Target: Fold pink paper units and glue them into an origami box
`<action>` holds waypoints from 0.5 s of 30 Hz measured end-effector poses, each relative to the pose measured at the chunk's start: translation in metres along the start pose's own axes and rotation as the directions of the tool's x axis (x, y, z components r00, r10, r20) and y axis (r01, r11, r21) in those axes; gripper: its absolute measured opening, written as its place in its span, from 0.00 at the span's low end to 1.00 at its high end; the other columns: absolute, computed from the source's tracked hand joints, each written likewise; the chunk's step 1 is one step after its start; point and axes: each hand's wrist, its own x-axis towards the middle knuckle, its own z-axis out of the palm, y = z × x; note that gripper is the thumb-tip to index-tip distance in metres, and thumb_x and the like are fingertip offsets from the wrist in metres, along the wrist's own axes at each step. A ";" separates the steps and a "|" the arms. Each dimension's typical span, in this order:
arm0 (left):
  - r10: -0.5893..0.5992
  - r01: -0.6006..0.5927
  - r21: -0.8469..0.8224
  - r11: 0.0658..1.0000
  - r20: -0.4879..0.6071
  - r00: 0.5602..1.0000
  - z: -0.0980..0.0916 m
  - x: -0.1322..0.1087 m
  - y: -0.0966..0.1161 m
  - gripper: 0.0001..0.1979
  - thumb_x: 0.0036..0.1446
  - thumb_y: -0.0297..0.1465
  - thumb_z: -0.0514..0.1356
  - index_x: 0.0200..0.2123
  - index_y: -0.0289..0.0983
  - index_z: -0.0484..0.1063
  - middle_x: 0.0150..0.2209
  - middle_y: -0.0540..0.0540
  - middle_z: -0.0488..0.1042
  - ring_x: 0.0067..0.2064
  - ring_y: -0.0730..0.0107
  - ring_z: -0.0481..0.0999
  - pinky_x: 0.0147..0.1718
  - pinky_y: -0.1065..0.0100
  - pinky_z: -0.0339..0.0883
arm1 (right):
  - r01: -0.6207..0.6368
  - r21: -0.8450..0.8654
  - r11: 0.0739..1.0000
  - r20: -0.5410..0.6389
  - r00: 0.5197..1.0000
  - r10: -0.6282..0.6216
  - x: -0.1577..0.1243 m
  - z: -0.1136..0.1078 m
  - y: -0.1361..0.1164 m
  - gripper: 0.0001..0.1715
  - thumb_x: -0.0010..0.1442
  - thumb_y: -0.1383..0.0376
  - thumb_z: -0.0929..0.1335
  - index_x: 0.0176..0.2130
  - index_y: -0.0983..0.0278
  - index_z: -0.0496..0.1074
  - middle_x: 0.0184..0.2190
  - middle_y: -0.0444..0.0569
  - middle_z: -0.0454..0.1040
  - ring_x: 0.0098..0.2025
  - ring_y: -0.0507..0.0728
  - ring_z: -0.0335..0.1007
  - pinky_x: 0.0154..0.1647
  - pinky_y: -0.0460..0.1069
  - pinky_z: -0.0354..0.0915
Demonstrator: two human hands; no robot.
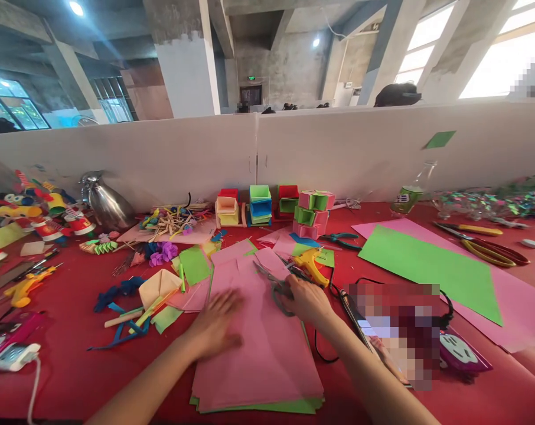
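Observation:
A stack of pink paper (267, 360), with green sheets showing at its lower edge, lies in front of me. My left hand (218, 321) rests flat on the stack's left side, fingers spread and slightly blurred. Near the top of the stack, my right hand (305, 298) grips a pair of scissors (280, 292) by the handles. The blades point up and to the left over a loose pink piece. Just beyond the right hand lies a yellow glue gun (312, 265).
Folded paper boxes (261, 206) stand by the white partition (183, 153). Paper scraps and a peach paper box (160, 287) are at left. A phone (365, 330), a purple power strip (465, 354) and large green paper (431, 271) lie right. A metal jug (105, 200) stands back left.

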 end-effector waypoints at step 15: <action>-0.243 0.263 0.071 0.962 -0.213 0.946 -0.030 0.107 0.015 0.34 0.52 0.53 0.52 0.49 0.31 0.67 0.51 0.32 0.68 0.55 0.48 0.64 0.54 0.56 0.52 | -0.007 0.709 0.705 -0.272 0.920 0.282 0.030 0.010 0.030 0.27 0.51 0.51 0.65 0.45 0.66 0.65 0.20 0.40 0.66 0.22 0.53 0.65 0.21 0.46 0.59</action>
